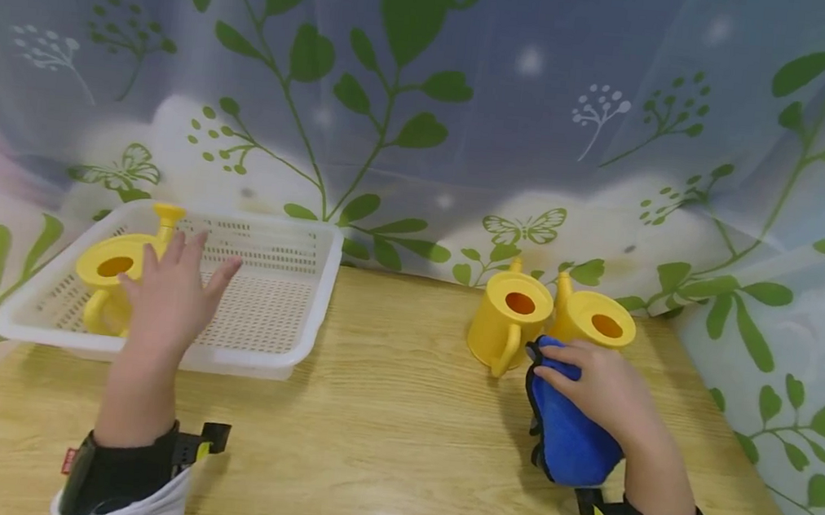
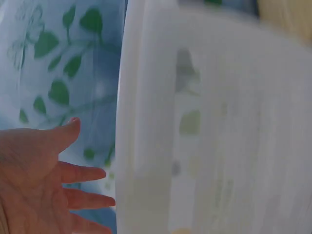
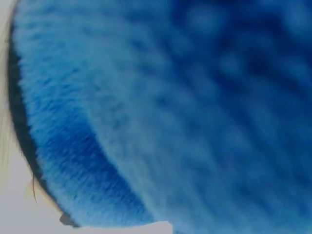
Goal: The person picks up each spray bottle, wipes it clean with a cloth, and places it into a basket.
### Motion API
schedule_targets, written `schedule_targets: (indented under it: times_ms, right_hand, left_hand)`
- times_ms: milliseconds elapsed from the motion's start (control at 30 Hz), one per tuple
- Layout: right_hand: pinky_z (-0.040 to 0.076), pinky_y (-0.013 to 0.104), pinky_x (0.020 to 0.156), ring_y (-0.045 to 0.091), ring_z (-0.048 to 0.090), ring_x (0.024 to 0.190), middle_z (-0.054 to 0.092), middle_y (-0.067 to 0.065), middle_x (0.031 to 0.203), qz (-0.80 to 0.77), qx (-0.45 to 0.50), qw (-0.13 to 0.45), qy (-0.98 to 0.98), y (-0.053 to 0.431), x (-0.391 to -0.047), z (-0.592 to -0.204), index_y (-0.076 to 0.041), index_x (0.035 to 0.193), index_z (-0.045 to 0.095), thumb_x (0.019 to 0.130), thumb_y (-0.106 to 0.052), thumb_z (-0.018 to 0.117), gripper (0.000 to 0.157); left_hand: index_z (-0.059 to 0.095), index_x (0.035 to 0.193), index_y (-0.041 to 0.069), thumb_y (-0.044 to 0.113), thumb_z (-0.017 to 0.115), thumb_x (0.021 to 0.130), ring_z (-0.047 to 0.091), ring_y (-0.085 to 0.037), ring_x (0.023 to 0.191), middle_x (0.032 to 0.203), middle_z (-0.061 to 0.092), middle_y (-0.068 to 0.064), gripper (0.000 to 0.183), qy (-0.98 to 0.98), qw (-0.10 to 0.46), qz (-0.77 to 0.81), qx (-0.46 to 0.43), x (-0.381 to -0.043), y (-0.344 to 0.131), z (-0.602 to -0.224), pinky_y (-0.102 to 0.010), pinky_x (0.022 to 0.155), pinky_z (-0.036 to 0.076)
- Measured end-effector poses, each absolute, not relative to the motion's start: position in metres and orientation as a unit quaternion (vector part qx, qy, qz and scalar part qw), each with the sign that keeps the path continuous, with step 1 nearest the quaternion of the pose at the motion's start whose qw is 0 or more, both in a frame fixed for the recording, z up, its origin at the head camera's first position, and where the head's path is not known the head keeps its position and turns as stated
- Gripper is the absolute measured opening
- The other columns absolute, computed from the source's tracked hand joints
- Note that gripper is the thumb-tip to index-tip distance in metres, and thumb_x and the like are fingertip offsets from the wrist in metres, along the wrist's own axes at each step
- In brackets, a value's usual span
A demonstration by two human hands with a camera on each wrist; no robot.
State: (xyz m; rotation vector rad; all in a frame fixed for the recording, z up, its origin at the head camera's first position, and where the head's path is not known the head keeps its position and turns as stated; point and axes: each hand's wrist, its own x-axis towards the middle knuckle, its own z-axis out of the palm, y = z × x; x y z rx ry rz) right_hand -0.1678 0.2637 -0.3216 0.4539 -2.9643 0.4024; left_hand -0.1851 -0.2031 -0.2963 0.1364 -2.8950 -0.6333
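In the head view my left hand (image 1: 174, 294) hovers over the white plastic basket (image 1: 316, 306) with its fingers spread, holding nothing. Beside it, inside the basket, stands a yellow watering can (image 1: 118, 252), partly covered by the hand. The left wrist view shows the same spread fingers near the basket's blurred wall (image 2: 161, 122). My right hand (image 1: 603, 385) grips a folded blue cloth (image 1: 576, 444) with dark edging. That cloth fills most of the right wrist view. Just beyond the right hand are two more yellow watering cans, one on the left (image 1: 494, 330) and one on the right (image 1: 576, 329).
Everything stands on a light wooden table (image 1: 369, 417). A curtain (image 1: 422, 144) printed with leaves and butterflies hangs along the back edge, and a similar one (image 1: 799, 389) runs down the right side.
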Motion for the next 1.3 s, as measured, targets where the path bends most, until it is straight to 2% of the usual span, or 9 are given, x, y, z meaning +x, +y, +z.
schedule_targets:
  times_ms: [100, 333, 600, 700, 833, 933, 1100, 1300]
  right_hand:
    - [0.044, 0.056, 0.083, 0.036, 0.053, 0.106, 0.058, 0.018, 0.119, 0.145, 0.149, 0.070, -0.976, 0.263, -0.168, -0.323, -0.012, 0.115, 0.062, 0.086, -0.037, 0.061, 0.039]
    - [0.044, 0.056, 0.083, 0.037, 0.054, 0.105, 0.059, 0.019, 0.117, 0.153, 0.161, 0.092, -0.971, 0.263, -0.167, -0.321, -0.010, 0.114, 0.063, 0.086, -0.034, 0.062, 0.037]
    - [0.041, 0.058, 0.087, 0.039, 0.051, 0.108, 0.058, 0.022, 0.118, 0.160, 0.149, 0.085, -0.972, 0.267, -0.168, -0.316, -0.009, 0.114, 0.062, 0.086, -0.037, 0.062, 0.040]
    - [0.041, 0.059, 0.087, 0.039, 0.051, 0.109, 0.059, 0.021, 0.118, 0.159, 0.146, 0.081, -0.973, 0.267, -0.167, -0.316, -0.010, 0.115, 0.062, 0.086, -0.038, 0.061, 0.041]
    - [0.040, 0.059, 0.088, 0.039, 0.050, 0.109, 0.059, 0.021, 0.117, 0.161, 0.144, 0.082, -0.973, 0.268, -0.168, -0.316, -0.009, 0.115, 0.062, 0.086, -0.039, 0.061, 0.042]
    - [0.041, 0.058, 0.087, 0.039, 0.052, 0.107, 0.060, 0.021, 0.115, 0.159, 0.146, 0.090, -0.972, 0.269, -0.168, -0.318, -0.009, 0.115, 0.062, 0.085, -0.039, 0.062, 0.042]
    - [0.042, 0.058, 0.086, 0.039, 0.053, 0.106, 0.060, 0.021, 0.114, 0.156, 0.146, 0.093, -0.973, 0.268, -0.169, -0.318, -0.009, 0.114, 0.062, 0.085, -0.038, 0.062, 0.042]
    - [0.042, 0.058, 0.084, 0.039, 0.054, 0.103, 0.061, 0.020, 0.113, 0.154, 0.143, 0.093, -0.973, 0.270, -0.168, -0.316, -0.009, 0.114, 0.062, 0.085, -0.039, 0.062, 0.041]
  left_hand:
    - [0.014, 0.144, 0.006, 0.057, 0.029, 0.094, -0.005, -0.051, 0.130, 0.148, 0.006, -0.027, 0.073, -0.970, 0.090, -0.225, 0.018, -0.186, -0.176, -0.296, -0.075, 0.095, -0.002]
    - [0.014, 0.145, 0.012, 0.051, 0.038, 0.094, -0.005, -0.043, 0.133, 0.150, 0.010, -0.019, 0.069, -0.965, 0.080, -0.243, -0.054, -0.187, -0.103, -0.305, -0.067, 0.102, 0.000]
    - [0.013, 0.146, 0.015, 0.049, 0.043, 0.093, 0.005, -0.040, 0.134, 0.151, 0.015, -0.014, 0.070, -0.934, 0.008, -0.334, -0.128, -0.195, -0.030, -0.323, -0.062, 0.106, 0.008]
    - [0.014, 0.145, 0.013, 0.047, 0.044, 0.093, 0.009, -0.038, 0.134, 0.150, 0.016, -0.012, 0.069, -0.921, -0.020, -0.363, -0.144, -0.197, -0.010, -0.332, -0.057, 0.108, 0.010]
    - [0.015, 0.145, 0.013, 0.045, 0.045, 0.093, 0.016, -0.030, 0.135, 0.150, 0.019, -0.010, 0.068, -0.894, -0.063, -0.418, -0.150, -0.203, 0.015, -0.344, -0.047, 0.110, 0.017]
    - [0.017, 0.145, 0.013, 0.046, 0.046, 0.093, 0.022, -0.025, 0.134, 0.149, 0.023, -0.010, 0.068, -0.870, -0.099, -0.460, -0.149, -0.207, 0.034, -0.351, -0.045, 0.109, 0.022]
    - [0.025, 0.142, 0.011, 0.052, 0.044, 0.091, 0.034, -0.026, 0.128, 0.144, 0.034, -0.012, 0.068, -0.846, -0.141, -0.495, -0.136, -0.210, 0.057, -0.359, -0.047, 0.103, 0.032]
    - [0.037, 0.134, 0.006, 0.050, 0.043, 0.092, 0.045, -0.026, 0.118, 0.133, 0.046, -0.014, 0.061, -0.825, -0.169, -0.521, -0.141, -0.215, 0.074, -0.370, -0.041, 0.094, 0.042]
